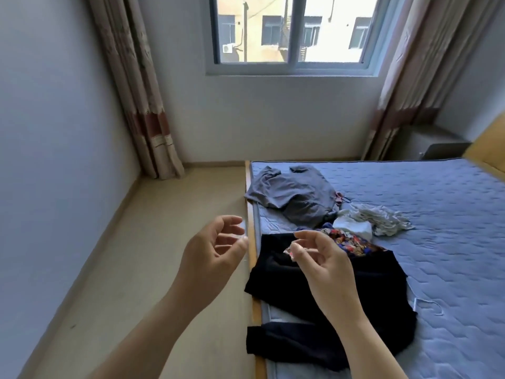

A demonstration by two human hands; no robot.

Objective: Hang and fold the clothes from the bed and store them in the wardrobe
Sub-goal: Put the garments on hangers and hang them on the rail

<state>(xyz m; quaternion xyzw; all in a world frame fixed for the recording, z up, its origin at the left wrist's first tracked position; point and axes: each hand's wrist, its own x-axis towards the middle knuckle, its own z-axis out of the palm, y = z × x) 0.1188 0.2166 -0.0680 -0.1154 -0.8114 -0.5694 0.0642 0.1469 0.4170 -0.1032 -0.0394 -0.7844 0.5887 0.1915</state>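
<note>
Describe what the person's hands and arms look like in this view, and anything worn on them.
Both the left hand and the right hand are bare: no gloves, and no rings, watch or bracelet show. Both forearms are uncovered right down to the bottom edge of the picture, so no sleeve is in view. The fingernails look short and unpainted, though the picture is too soft to be sure.

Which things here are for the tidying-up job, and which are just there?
For the job:
black garment
grey garment
patterned garment
white garment
bed

Just there:
curtains
window
</note>
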